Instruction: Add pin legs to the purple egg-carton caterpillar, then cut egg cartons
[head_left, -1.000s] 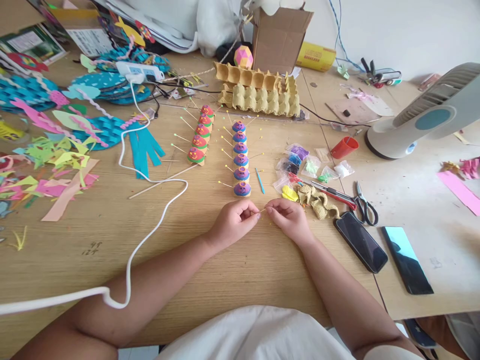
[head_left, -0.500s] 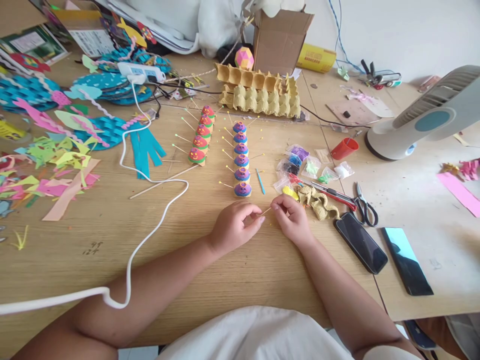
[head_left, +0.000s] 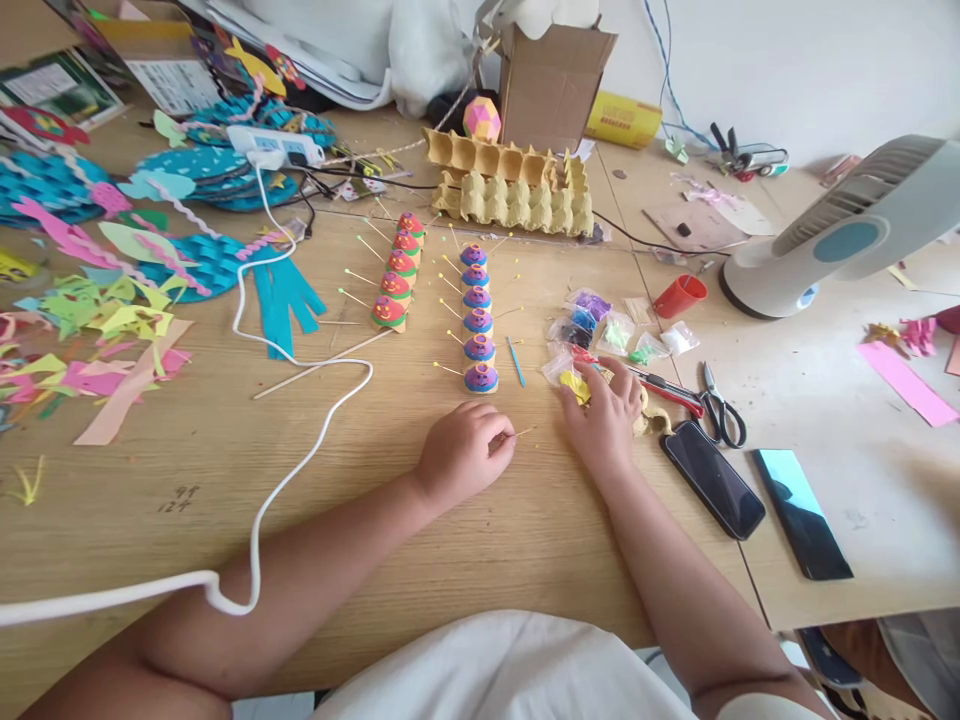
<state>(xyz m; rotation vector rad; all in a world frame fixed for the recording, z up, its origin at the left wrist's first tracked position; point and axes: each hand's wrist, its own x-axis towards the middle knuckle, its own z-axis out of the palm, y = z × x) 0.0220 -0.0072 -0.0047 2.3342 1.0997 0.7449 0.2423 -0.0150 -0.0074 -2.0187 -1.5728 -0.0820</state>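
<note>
My left hand [head_left: 463, 455] rests on the wooden table [head_left: 420, 520], fingers pinched on a thin toothpick [head_left: 523, 433] that points right. My right hand [head_left: 604, 412] has reached up and right, its fingers down on a lump of yellow clay [head_left: 576, 386] beside crumpled brown egg-carton scraps [head_left: 649, 418]. Whether those fingers grip the clay is hidden. Just above my hands stand two rows of painted egg-cup figures stuck with yellow-tipped toothpicks: a purple row [head_left: 477, 322] and a red row [head_left: 396, 272].
Small bags of coloured clay [head_left: 600, 325], a red cup [head_left: 679, 296], a red utility knife [head_left: 670, 385], scissors [head_left: 721, 405] and two phones [head_left: 712, 480] lie right. A fan [head_left: 840, 235] stands far right. Egg cartons [head_left: 514, 185], a cardboard box [head_left: 551, 85], a white cable [head_left: 300, 450] and paper cut-outs [head_left: 97, 300] fill the back and left.
My right hand let go of the toothpick and moved up and right onto the yellow clay. My left hand stayed put, still pinching the toothpick.
</note>
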